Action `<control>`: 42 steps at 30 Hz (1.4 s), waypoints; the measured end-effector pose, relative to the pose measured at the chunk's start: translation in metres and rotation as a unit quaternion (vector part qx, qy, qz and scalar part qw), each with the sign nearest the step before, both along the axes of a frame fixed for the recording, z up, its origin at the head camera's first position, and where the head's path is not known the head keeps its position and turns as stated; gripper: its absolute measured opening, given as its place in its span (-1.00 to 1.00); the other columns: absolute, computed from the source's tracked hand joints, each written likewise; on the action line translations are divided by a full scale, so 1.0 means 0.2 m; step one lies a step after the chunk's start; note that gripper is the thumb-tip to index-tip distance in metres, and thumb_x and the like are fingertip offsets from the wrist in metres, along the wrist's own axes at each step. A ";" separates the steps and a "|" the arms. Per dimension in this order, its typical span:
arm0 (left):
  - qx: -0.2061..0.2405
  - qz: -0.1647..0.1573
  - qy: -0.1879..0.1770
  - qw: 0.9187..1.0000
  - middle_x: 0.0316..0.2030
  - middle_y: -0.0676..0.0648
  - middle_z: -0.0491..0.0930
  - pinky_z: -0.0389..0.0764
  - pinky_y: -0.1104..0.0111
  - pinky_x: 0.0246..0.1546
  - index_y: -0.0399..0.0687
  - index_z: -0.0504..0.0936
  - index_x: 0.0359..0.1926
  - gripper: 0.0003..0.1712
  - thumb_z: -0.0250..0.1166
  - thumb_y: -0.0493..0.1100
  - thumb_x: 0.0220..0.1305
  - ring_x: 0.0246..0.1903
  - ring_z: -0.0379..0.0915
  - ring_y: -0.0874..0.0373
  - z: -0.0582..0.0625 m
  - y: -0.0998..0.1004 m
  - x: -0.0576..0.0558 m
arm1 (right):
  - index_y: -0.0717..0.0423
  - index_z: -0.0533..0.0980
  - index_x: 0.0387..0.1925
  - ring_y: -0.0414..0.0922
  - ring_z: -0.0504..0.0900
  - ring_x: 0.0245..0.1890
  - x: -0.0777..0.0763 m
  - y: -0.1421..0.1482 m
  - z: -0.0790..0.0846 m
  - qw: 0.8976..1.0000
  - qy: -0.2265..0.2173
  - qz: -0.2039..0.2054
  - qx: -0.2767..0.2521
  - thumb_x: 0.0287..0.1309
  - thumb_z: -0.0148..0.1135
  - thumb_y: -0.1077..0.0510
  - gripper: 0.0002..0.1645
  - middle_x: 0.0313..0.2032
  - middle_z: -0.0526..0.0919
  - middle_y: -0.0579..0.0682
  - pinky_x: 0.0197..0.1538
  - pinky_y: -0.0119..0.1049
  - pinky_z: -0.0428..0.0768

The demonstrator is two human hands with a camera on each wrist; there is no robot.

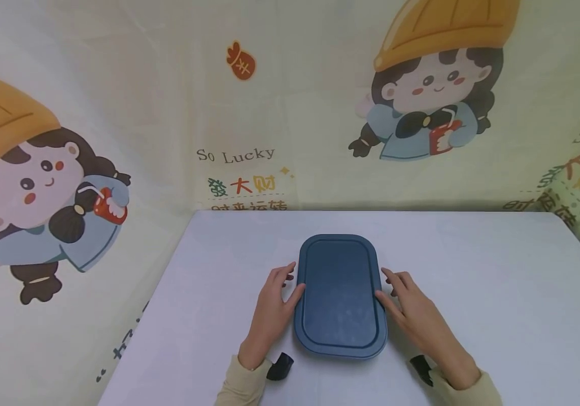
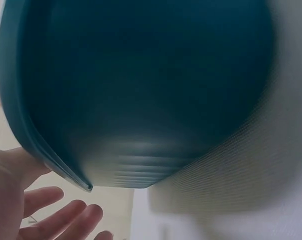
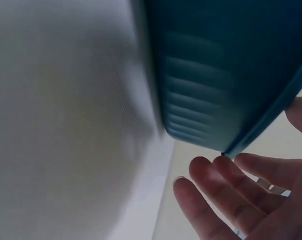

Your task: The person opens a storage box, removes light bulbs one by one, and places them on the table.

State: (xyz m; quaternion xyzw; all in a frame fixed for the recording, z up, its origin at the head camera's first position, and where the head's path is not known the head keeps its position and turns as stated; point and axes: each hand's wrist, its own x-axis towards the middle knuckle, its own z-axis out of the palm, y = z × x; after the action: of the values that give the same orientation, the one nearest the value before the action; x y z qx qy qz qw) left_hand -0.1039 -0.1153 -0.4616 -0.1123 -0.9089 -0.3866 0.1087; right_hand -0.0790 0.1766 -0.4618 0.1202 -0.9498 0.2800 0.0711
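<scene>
A dark blue rectangular container point(image 1: 339, 293) with rounded corners and a fitted lid stands on the white table. Its side wall point(image 2: 156, 90) looks teal from close up, with ridges near the far corner. At its left edge is my left hand point(image 1: 274, 299), the thumb against the lid's rim and the other fingers loosely spread beside it. On the opposite side, my right hand point(image 1: 416, 310) has its thumb at the rim too. In the right wrist view, its relaxed fingers point(image 3: 226, 200) reach beside the container's ridged wall point(image 3: 196, 95), fingertips close to the rim's corner.
The white table point(image 1: 472, 254) runs back to a cloth backdrop point(image 1: 320, 113) printed with cartoon figures and lettering. Black wrist-worn pieces show by the left sleeve point(image 1: 244, 380) and the right sleeve point(image 1: 467, 389), both beige.
</scene>
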 end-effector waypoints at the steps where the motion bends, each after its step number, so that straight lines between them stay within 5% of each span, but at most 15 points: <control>1: 0.010 -0.005 0.000 1.000 0.12 -0.08 0.51 0.60 0.17 0.05 -0.08 0.43 0.35 -0.40 0.34 -0.08 0.33 0.04 0.53 0.11 0.00 0.00 0.00 | 0.20 0.29 0.38 -0.04 0.60 -0.09 0.00 0.00 0.00 1.000 0.000 0.000 -0.005 0.46 0.04 -0.12 -0.34 0.05 0.47 0.09 -0.24 -0.15 0.58; 9: 0.095 -0.025 -0.049 0.994 0.09 -0.15 0.54 0.63 0.18 0.03 -0.09 0.46 0.32 -0.41 0.35 -0.08 0.31 -0.03 0.58 0.11 -0.03 -0.02 -0.02 | 0.16 0.37 0.34 -0.19 0.55 -0.23 -0.01 -0.01 -0.02 0.999 -0.013 -0.011 -0.046 0.47 0.05 -0.09 -0.41 -0.07 0.51 0.01 -0.24 -0.27 0.60; 16: 0.161 -0.017 -0.113 0.980 0.10 -0.13 0.56 0.63 0.26 0.04 -0.10 0.46 0.31 -0.38 0.35 0.02 0.31 -0.01 0.60 0.08 -0.06 -0.03 -0.03 | 0.20 0.42 0.30 -0.13 0.58 -0.16 -0.03 -0.02 -0.05 0.989 -0.025 -0.011 -0.144 0.42 0.15 0.02 -0.46 -0.08 0.56 0.02 -0.18 -0.36 0.62; 35: 0.304 -0.015 -0.241 0.922 0.11 -0.15 0.55 0.57 0.39 0.05 -0.06 0.52 0.26 -0.38 0.42 0.04 0.24 0.05 0.57 0.09 -0.08 -0.05 -0.06 | 0.27 0.40 0.29 -0.29 0.61 -0.35 -0.04 0.00 -0.04 0.958 -0.086 -0.008 -0.272 0.34 0.25 0.13 -0.44 -0.13 0.61 0.11 -0.28 -0.38 0.64; 39: 0.332 -0.004 -0.262 0.906 0.08 -0.15 0.55 0.55 0.42 0.05 -0.10 0.54 0.25 -0.36 0.44 0.04 0.20 0.03 0.54 0.12 -0.09 -0.05 -0.07 | 0.23 0.39 0.30 -0.26 0.66 -0.34 -0.05 0.02 -0.04 0.942 -0.132 -0.006 -0.307 0.36 0.23 0.06 -0.42 -0.12 0.61 0.15 -0.24 -0.36 0.66; 42: 0.367 -0.004 -0.279 0.887 0.06 -0.15 0.55 0.55 0.43 0.03 -0.14 0.53 0.24 -0.36 0.46 -0.01 0.19 0.02 0.53 0.14 -0.09 -0.06 -0.07 | 0.24 0.37 0.30 -0.24 0.68 -0.32 -0.05 0.03 -0.04 0.923 -0.171 -0.006 -0.345 0.36 0.23 0.04 -0.40 -0.11 0.58 0.19 -0.21 -0.34 0.68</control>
State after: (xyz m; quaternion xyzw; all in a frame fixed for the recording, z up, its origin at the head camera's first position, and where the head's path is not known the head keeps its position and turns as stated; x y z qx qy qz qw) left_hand -0.1175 -0.1272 -0.4798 0.0444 -0.6948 -0.7081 -0.1179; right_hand -0.0888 0.1820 -0.4692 0.0327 -0.7926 0.6065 -0.0541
